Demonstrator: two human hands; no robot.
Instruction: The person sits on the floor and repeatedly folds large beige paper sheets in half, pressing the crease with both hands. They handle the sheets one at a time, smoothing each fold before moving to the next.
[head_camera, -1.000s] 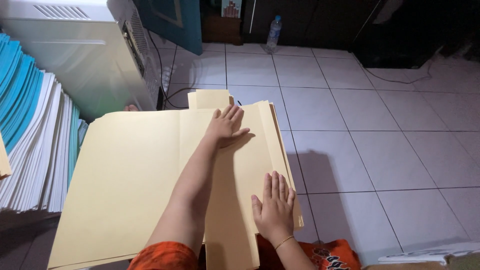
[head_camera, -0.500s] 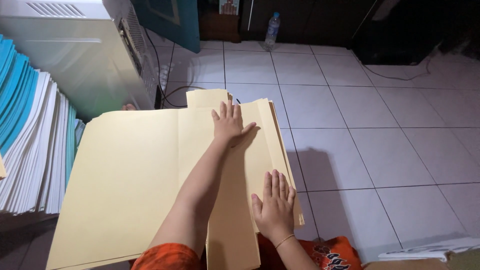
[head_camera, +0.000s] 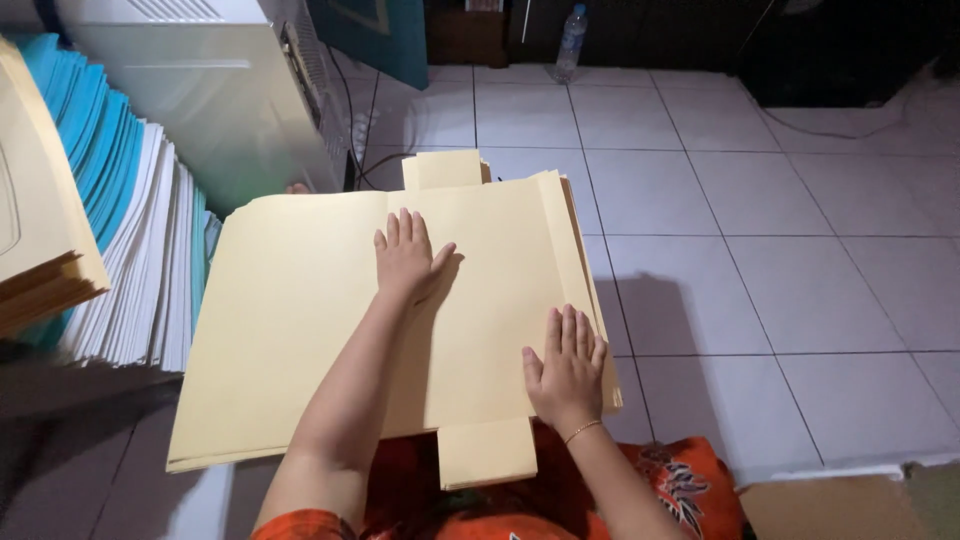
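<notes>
While both hands lay flat, fingers spread, left hand (head_camera: 405, 262) and right hand (head_camera: 567, 362) clamped nothing; the manila folder stack (head_camera: 300, 320), overhanging the lap, could be tipped.

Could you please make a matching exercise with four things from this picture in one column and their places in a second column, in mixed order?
Things:
1. left hand
2. right hand
3. plastic bottle
4. stack of blue and white sheets

Places:
A. on the tiled floor, far end
B. flat near the right edge of the cream folder
C. left of the folder
D. flat on the middle of the folder

Pairs: 1-D, 2-B, 3-A, 4-C
</notes>
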